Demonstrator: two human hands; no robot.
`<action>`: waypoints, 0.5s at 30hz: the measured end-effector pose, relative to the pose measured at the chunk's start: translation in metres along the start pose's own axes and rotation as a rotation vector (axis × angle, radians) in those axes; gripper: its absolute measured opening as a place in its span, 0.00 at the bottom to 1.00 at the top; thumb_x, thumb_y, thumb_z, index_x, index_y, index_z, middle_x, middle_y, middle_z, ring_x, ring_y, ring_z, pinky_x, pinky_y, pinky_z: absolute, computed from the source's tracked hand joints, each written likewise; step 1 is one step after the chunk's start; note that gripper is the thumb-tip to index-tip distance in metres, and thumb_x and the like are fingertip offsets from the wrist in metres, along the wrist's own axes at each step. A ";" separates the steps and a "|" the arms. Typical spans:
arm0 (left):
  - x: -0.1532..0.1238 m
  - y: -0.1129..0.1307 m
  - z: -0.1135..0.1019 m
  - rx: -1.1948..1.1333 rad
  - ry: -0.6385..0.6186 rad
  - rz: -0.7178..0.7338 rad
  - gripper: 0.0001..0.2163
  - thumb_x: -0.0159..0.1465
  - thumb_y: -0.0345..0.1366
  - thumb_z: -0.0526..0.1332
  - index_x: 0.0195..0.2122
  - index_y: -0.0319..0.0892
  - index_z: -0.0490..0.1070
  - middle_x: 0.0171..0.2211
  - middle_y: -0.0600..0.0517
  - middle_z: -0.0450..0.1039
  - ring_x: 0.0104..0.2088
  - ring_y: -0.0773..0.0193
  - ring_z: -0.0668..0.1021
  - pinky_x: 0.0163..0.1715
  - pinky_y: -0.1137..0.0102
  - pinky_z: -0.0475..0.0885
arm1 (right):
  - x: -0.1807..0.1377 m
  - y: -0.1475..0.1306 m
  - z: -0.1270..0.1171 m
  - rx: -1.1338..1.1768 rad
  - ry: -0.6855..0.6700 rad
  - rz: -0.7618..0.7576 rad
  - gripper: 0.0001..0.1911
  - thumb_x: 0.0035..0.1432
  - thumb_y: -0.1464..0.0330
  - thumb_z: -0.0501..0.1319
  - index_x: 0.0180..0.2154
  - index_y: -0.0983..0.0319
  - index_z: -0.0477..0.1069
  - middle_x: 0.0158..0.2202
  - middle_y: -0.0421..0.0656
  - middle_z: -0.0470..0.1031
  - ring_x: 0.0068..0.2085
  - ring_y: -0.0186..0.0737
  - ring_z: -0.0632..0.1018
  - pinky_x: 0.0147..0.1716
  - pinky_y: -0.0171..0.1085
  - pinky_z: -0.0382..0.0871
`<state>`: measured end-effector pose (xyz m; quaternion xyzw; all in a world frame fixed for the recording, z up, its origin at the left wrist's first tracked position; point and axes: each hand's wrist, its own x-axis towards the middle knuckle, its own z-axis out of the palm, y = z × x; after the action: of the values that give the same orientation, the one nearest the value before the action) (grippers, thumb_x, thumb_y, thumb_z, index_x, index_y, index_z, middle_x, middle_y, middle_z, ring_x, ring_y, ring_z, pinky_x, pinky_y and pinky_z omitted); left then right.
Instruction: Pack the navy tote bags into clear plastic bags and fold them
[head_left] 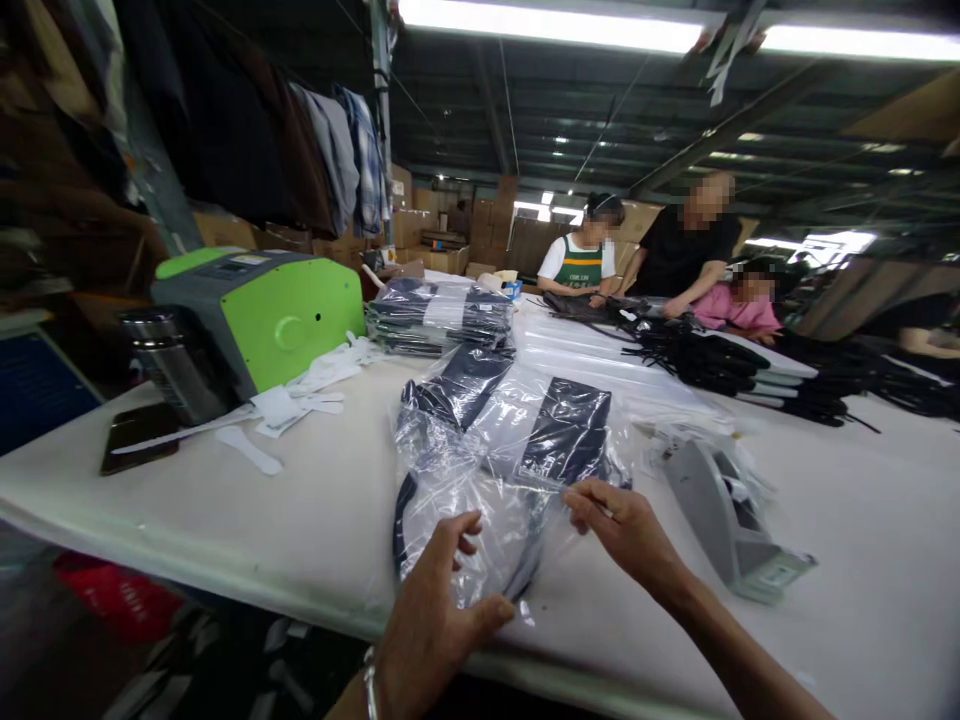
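Note:
A clear plastic bag [480,475] lies at the front middle of the table, with a dark folded garment [574,425] and a pale sheet showing through it. My right hand [626,525] pinches the bag's film at its right side between thumb and fingers. At the near left side of the bag is my left hand [431,605], thumb and fingers apart, palm turned toward the plastic. I cannot tell whether its fingertips touch the film. A bracelet circles the left wrist.
On the left stand a green-and-grey machine [296,315], a thermos [172,370], a phone [139,442] and white paper strips [281,408]. Behind lie bagged garments [442,310] and flat plastic bags [592,365]. A grey tape dispenser [716,525] sits right. Several people work by black garments [716,368].

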<state>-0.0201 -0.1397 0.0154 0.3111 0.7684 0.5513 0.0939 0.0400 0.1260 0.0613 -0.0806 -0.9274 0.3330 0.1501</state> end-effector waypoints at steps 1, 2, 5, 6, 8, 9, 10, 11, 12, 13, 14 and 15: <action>0.009 0.006 0.000 -0.017 0.016 0.022 0.36 0.54 0.48 0.70 0.61 0.47 0.58 0.56 0.45 0.68 0.51 0.53 0.73 0.50 0.60 0.70 | 0.000 0.002 0.000 0.000 -0.002 0.006 0.18 0.67 0.56 0.55 0.30 0.58 0.73 0.24 0.37 0.77 0.28 0.37 0.78 0.33 0.34 0.67; 0.018 0.013 0.000 -0.027 0.025 0.040 0.36 0.54 0.47 0.70 0.62 0.48 0.58 0.58 0.45 0.66 0.54 0.52 0.72 0.51 0.59 0.69 | 0.000 0.004 0.000 0.002 -0.005 0.006 0.18 0.67 0.56 0.55 0.30 0.58 0.73 0.24 0.37 0.77 0.28 0.36 0.78 0.33 0.34 0.67; 0.043 0.032 0.005 -0.040 0.027 0.065 0.34 0.56 0.45 0.70 0.62 0.49 0.59 0.58 0.47 0.67 0.54 0.54 0.72 0.52 0.60 0.69 | -0.002 0.005 0.000 0.016 -0.012 -0.003 0.17 0.66 0.56 0.56 0.30 0.59 0.73 0.24 0.37 0.77 0.28 0.36 0.77 0.32 0.33 0.67; 0.050 0.038 0.008 -0.057 0.027 0.062 0.33 0.57 0.45 0.69 0.62 0.49 0.59 0.57 0.48 0.69 0.53 0.55 0.73 0.51 0.61 0.69 | -0.002 0.005 0.000 0.021 -0.016 -0.008 0.18 0.67 0.56 0.55 0.30 0.59 0.73 0.24 0.37 0.77 0.28 0.36 0.77 0.32 0.33 0.67; 0.061 0.049 0.013 -0.102 0.016 0.055 0.29 0.60 0.43 0.67 0.61 0.50 0.61 0.51 0.51 0.73 0.48 0.58 0.75 0.48 0.63 0.70 | -0.004 0.003 -0.001 0.025 -0.028 -0.025 0.18 0.67 0.57 0.55 0.30 0.59 0.73 0.25 0.37 0.77 0.28 0.35 0.77 0.32 0.33 0.67; 0.064 0.054 0.015 -0.115 0.005 0.058 0.24 0.62 0.42 0.65 0.58 0.49 0.65 0.46 0.52 0.76 0.45 0.60 0.77 0.45 0.65 0.71 | -0.005 0.002 -0.003 0.025 -0.034 -0.040 0.19 0.68 0.57 0.54 0.29 0.59 0.73 0.25 0.37 0.77 0.29 0.35 0.77 0.33 0.33 0.67; 0.066 0.059 0.017 -0.115 -0.003 0.070 0.17 0.63 0.40 0.64 0.53 0.49 0.70 0.41 0.53 0.77 0.41 0.62 0.77 0.42 0.66 0.70 | -0.007 0.002 -0.004 0.025 -0.041 -0.055 0.20 0.68 0.57 0.54 0.29 0.59 0.73 0.26 0.38 0.77 0.29 0.36 0.77 0.33 0.34 0.67; 0.067 0.063 0.018 -0.100 -0.007 0.093 0.09 0.65 0.38 0.62 0.46 0.48 0.73 0.36 0.54 0.76 0.37 0.63 0.77 0.40 0.67 0.70 | -0.009 0.002 -0.007 0.030 -0.054 -0.068 0.20 0.68 0.57 0.53 0.29 0.59 0.74 0.26 0.38 0.77 0.30 0.36 0.78 0.34 0.34 0.68; 0.067 0.067 0.020 -0.077 -0.002 0.127 0.04 0.65 0.36 0.61 0.39 0.46 0.75 0.33 0.55 0.76 0.35 0.64 0.76 0.38 0.68 0.69 | -0.012 0.002 -0.009 0.040 -0.075 -0.077 0.20 0.68 0.57 0.54 0.29 0.59 0.75 0.27 0.39 0.78 0.31 0.36 0.78 0.34 0.34 0.68; 0.066 0.071 0.021 -0.053 0.014 0.173 0.05 0.66 0.34 0.60 0.33 0.45 0.74 0.31 0.54 0.75 0.35 0.64 0.76 0.38 0.68 0.69 | -0.015 0.004 -0.012 0.054 -0.101 -0.080 0.17 0.67 0.57 0.56 0.32 0.59 0.76 0.30 0.39 0.79 0.33 0.37 0.79 0.36 0.34 0.69; 0.064 0.073 0.022 -0.034 0.038 0.229 0.06 0.66 0.33 0.60 0.31 0.44 0.73 0.32 0.54 0.74 0.36 0.64 0.76 0.38 0.69 0.68 | -0.017 0.006 -0.015 0.064 -0.130 -0.081 0.14 0.64 0.57 0.61 0.35 0.59 0.77 0.33 0.40 0.81 0.36 0.39 0.80 0.38 0.35 0.70; 0.062 0.074 0.024 -0.024 0.060 0.295 0.07 0.66 0.32 0.59 0.30 0.44 0.71 0.33 0.53 0.74 0.37 0.63 0.76 0.40 0.69 0.69 | -0.020 0.009 -0.018 0.068 -0.157 -0.078 0.12 0.59 0.57 0.65 0.39 0.58 0.78 0.38 0.41 0.81 0.40 0.41 0.80 0.41 0.35 0.71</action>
<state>-0.0295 -0.0704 0.0863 0.4029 0.7103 0.5771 -0.0074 0.0655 0.1390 0.0642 -0.0128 -0.9269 0.3634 0.0927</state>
